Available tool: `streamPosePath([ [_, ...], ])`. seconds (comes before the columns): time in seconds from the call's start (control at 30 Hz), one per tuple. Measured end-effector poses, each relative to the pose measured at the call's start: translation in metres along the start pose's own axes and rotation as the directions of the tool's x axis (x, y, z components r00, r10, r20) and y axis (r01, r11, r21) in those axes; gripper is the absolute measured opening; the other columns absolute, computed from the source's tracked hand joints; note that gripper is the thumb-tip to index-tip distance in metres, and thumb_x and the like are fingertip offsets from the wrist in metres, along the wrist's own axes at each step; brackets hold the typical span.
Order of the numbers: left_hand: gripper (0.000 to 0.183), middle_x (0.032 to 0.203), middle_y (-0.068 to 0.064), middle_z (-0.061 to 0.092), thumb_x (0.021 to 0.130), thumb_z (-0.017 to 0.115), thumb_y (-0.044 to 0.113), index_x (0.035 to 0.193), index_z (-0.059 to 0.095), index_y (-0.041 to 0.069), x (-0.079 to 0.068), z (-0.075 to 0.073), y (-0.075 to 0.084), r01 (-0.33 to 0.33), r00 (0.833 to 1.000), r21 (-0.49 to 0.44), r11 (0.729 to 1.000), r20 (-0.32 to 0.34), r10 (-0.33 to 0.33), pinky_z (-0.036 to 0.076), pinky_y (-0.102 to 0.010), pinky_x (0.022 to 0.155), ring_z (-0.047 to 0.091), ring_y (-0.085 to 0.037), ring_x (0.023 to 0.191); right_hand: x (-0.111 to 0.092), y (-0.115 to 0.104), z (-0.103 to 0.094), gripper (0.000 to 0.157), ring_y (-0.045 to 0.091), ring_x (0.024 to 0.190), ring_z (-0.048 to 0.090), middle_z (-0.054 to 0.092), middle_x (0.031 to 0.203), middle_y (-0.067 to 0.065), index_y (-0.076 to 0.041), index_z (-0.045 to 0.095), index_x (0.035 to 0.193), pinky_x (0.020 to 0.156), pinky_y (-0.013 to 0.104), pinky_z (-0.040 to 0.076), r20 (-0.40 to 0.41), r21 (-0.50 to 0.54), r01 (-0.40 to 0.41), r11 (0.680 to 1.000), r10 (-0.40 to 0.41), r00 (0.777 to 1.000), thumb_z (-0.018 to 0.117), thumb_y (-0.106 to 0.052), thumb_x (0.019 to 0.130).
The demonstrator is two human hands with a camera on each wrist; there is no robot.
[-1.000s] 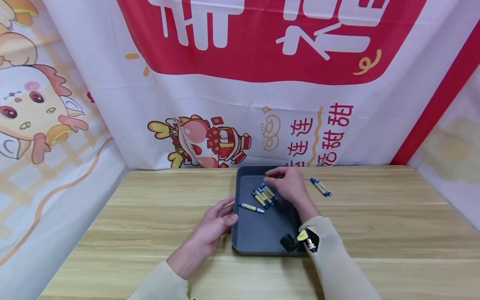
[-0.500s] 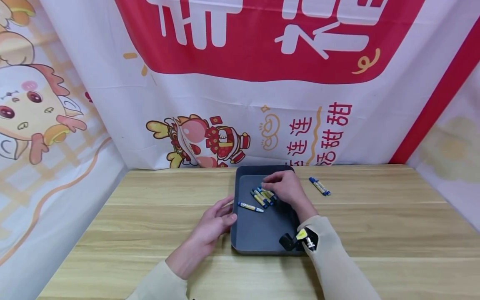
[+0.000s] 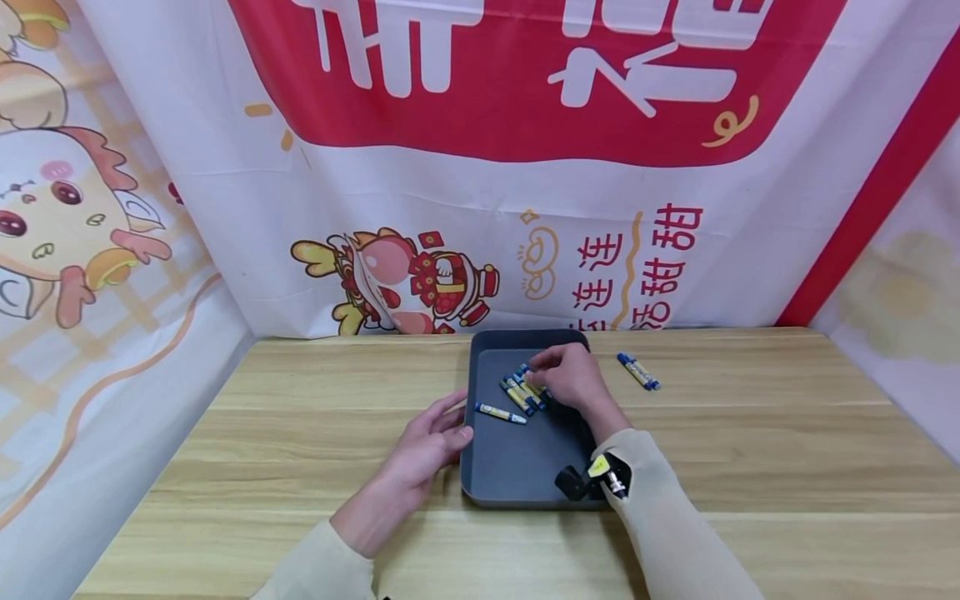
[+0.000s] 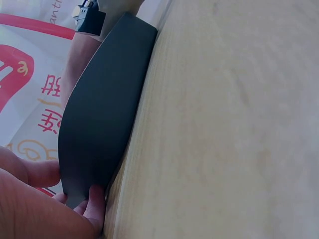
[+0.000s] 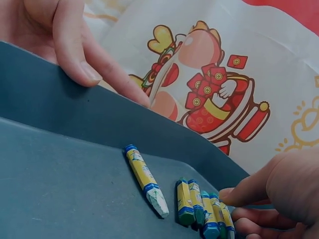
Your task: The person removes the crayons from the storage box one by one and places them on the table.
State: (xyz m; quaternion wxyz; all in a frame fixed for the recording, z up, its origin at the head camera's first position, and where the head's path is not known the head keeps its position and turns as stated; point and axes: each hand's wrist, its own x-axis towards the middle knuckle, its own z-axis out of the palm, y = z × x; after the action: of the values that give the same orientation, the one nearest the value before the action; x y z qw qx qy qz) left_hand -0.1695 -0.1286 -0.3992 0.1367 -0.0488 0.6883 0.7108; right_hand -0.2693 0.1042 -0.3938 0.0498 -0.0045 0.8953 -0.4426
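Note:
A dark grey tray stands on the wooden table. My left hand grips its left side, thumb on the rim and fingers against the outer wall, as the left wrist view also shows. Inside lie several crayons in yellow and blue wrappers, packed side by side in a slanted row. My right hand is over the row's far right end. In the right wrist view its thumb and curled fingers hold the end crayon. A white-tipped crayon lies apart, nearer the left wall.
Two more crayons lie side by side on the table, right of the tray. A printed cloth hangs behind the table's far edge. The right sleeve with its wrist camera reaches over the tray's near right part.
My right hand has come down from near the tray's far wall and slightly toward me, onto the far end of the crayon row. My left hand stays at the tray's side.

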Motion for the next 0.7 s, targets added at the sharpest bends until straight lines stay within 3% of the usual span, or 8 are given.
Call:
streamPosePath([
  [0.4,0.061,0.163,-0.025,0.047,0.104,0.057,-0.001,0.162,0.043,0.013,0.0018,-0.0016,-0.0012,0.011,1.0,0.0,1.0,0.008,-0.011,0.048,-0.052,0.117,0.059,-0.039,0.14,0.0013,-0.0014,0.0025,0.028,0.026,0.106,0.068,0.076,0.119,0.014,-0.009,0.078,0.123,0.099,0.046,0.055,0.017,-0.056,-0.013,0.998,0.014,1.0,0.078,-0.013,0.095],
  [0.7,0.061,0.163,-0.025,0.047,0.104,0.057,0.0,0.162,0.043,0.014,0.0015,-0.0019,-0.0007,0.017,1.0,-0.002,1.0,0.01,-0.017,0.047,-0.052,0.118,0.059,-0.039,0.14,0.0006,-0.0034,0.0058,0.026,0.026,0.103,0.066,0.076,0.115,0.013,-0.009,0.08,0.119,0.097,0.044,0.055,0.0,-0.02,-0.03,0.999,0.03,1.0,0.079,-0.009,0.093],
])
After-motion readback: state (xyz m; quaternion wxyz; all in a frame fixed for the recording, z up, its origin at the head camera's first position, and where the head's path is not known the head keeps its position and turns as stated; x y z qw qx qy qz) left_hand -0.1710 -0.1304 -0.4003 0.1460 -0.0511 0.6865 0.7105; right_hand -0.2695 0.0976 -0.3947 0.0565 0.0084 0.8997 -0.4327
